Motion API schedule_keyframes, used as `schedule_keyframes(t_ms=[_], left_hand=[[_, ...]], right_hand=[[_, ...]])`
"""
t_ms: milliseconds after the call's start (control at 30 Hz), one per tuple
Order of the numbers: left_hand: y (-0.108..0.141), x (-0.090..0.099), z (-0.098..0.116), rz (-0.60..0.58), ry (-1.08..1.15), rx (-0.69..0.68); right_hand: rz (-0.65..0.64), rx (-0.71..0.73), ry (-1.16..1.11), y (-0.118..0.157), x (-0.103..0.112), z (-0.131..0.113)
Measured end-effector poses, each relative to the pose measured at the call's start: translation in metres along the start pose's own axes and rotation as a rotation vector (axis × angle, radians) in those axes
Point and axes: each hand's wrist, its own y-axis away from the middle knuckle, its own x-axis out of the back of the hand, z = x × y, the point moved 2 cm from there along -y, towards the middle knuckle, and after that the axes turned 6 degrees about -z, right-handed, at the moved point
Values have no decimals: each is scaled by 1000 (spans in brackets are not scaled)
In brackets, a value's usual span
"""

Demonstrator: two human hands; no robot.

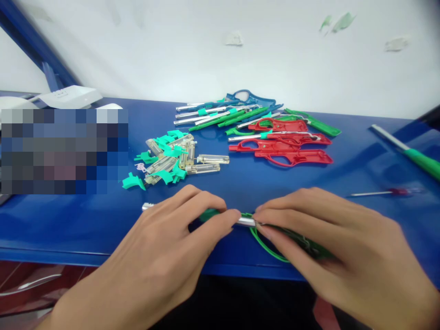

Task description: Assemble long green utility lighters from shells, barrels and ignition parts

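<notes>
Close to the table's front edge, both hands are on a long-nosed lighter in parts. My left hand [172, 238] is closed, thumb and fingers pinching its silver metal tube [246, 222], whose far tip pokes out left of the knuckles. My right hand [343, 233] is closed around a green lighter casing half [268, 245], with the fingertips at the tube's right end. A green trigger-guard loop shows below those fingers. Some thin wire seems to lie inside the casing, but my palm hides most of it.
Behind my hands lie clear fuel tanks [213, 159] with turquoise triggers [133, 181]. Red casing halves [292, 158], green casings [323, 126] and a blue casing [263, 98] are heaped near the wall. A screwdriver [395, 192] and green-handled lighter [421, 160] lie right. White trays [72, 95] stand left.
</notes>
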Motion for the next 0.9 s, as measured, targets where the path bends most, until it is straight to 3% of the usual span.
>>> schedule_keyframes(t_ms=[333, 633, 900], left_hand=[[-4, 1, -4, -8, 44, -30], [-9, 0, 2, 95, 54, 4], [-6, 0, 3, 2, 62, 45]], right_hand=[[-2, -17, 6, -1, -3, 3], [-41, 19, -3, 3, -1, -1], [-77, 52, -61, 3, 0, -8]])
